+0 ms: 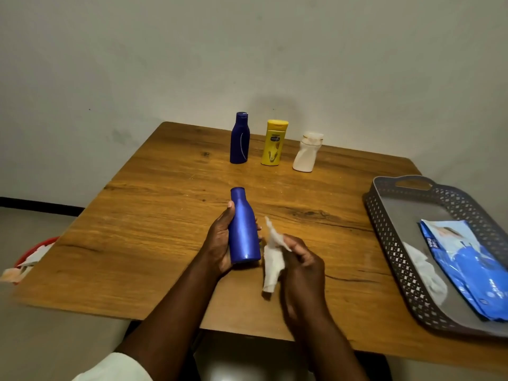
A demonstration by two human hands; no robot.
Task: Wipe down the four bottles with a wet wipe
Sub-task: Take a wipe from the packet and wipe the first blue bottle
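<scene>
My left hand (218, 243) grips a bright blue bottle (243, 229) above the wooden table (154, 215), its cap pointing away from me. Right beside the bottle, my right hand (301, 262) pinches a crumpled white wet wipe (272, 259) that hangs down just right of it. At the far side of the table three bottles stand upright in a row: a dark blue bottle (240, 138), a yellow bottle (275, 143) and a white bottle (307, 152).
A grey perforated tray (390, 232) sits at the table's right edge, holding a blue wipes pack (464, 265) and a used white wipe (424, 268). Past the table's left edge, a red bin (35, 251) holds crumpled paper. A pale wall stands behind.
</scene>
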